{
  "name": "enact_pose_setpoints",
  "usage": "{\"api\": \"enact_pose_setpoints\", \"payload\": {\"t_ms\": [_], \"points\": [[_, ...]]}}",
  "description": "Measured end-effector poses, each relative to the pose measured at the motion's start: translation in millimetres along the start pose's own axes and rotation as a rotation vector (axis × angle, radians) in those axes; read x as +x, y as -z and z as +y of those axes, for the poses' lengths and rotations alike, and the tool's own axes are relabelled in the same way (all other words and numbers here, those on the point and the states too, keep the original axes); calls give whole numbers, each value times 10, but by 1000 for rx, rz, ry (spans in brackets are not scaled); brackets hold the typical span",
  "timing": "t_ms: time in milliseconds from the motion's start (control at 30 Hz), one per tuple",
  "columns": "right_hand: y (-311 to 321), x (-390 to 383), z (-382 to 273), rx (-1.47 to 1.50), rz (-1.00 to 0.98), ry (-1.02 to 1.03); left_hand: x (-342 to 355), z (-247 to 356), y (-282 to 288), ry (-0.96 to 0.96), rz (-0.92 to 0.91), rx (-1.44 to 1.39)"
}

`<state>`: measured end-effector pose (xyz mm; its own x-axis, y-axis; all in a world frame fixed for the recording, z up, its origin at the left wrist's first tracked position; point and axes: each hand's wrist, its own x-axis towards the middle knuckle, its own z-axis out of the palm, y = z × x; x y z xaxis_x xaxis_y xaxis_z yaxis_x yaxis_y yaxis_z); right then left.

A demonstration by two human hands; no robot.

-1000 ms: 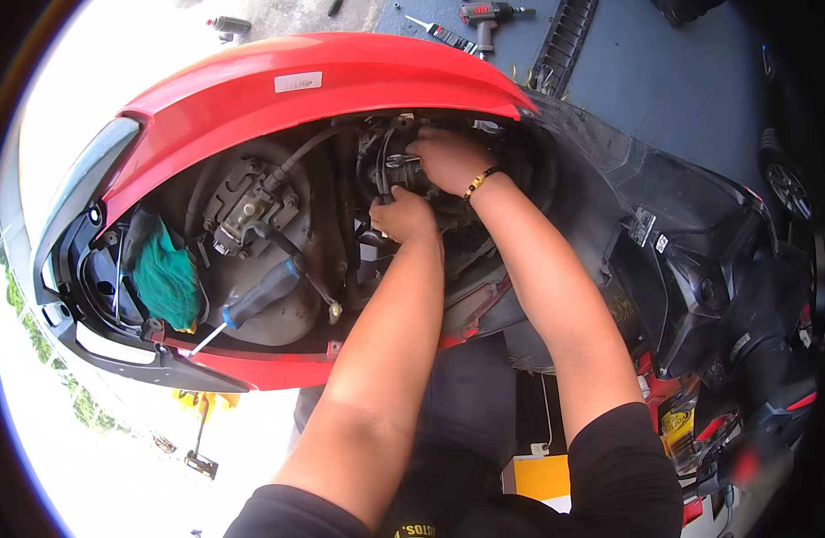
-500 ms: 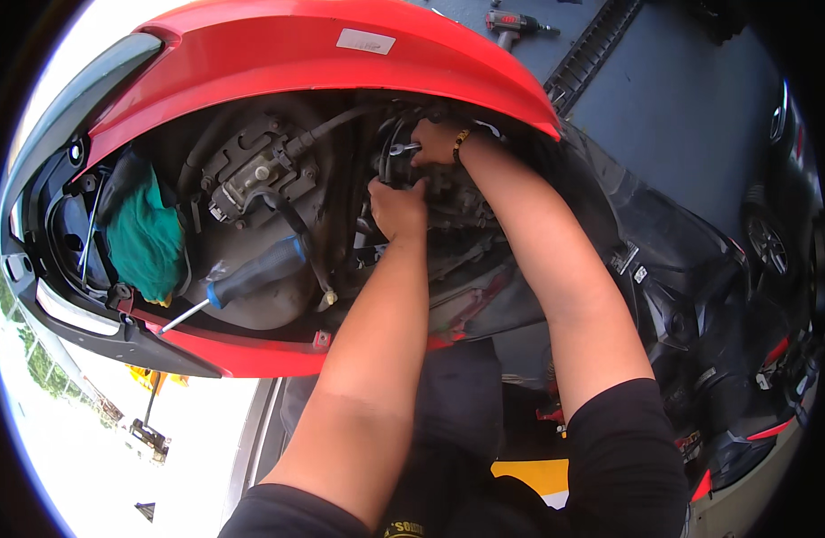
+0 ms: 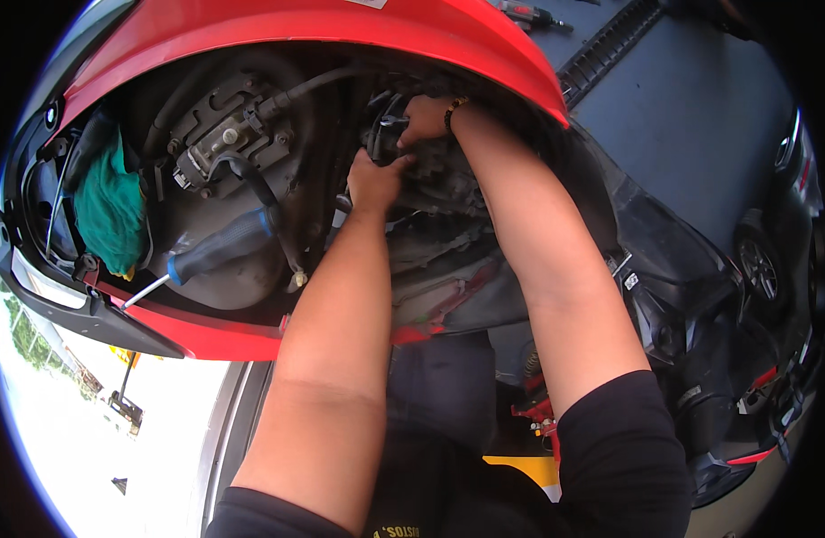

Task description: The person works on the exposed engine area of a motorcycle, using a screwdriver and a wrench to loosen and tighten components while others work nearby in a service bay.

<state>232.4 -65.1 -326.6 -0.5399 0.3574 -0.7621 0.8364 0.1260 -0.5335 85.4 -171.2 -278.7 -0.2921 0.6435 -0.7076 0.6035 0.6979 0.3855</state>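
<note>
Inside the opening of the red bodywork (image 3: 323, 25), close to its far edge and right of the middle, a small shiny metal piece (image 3: 394, 120) lies roughly left to right, pointing away from the right hand (image 3: 423, 122). That hand is the nearer: its bent fingers pinch the piece's right end. The left hand (image 3: 374, 182) is just below, toward the near edge, thumb stretched rightward; its fingertips are hidden, so I cannot tell what they grip. Dark hoses (image 3: 374, 130) crowd both hands, and the far edge hems in the right wrist. Leftward sit a pump unit (image 3: 226, 142), a blue-and-black screwdriver (image 3: 222, 246) sloping across the near edge, and a green cloth (image 3: 112, 211) at the left end.
</note>
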Motion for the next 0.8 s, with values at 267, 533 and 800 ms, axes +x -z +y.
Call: {"api": "enact_pose_setpoints", "payload": {"t_ms": [267, 533, 800], "points": [[16, -42, 60, 65, 39, -1, 212, -249, 70, 22, -274, -233], [38, -94, 69, 76, 23, -26, 183, 251, -1, 201, 134, 174], [30, -66, 1, 42, 71, -45, 317, 371, 66, 315, -75, 144]]}}
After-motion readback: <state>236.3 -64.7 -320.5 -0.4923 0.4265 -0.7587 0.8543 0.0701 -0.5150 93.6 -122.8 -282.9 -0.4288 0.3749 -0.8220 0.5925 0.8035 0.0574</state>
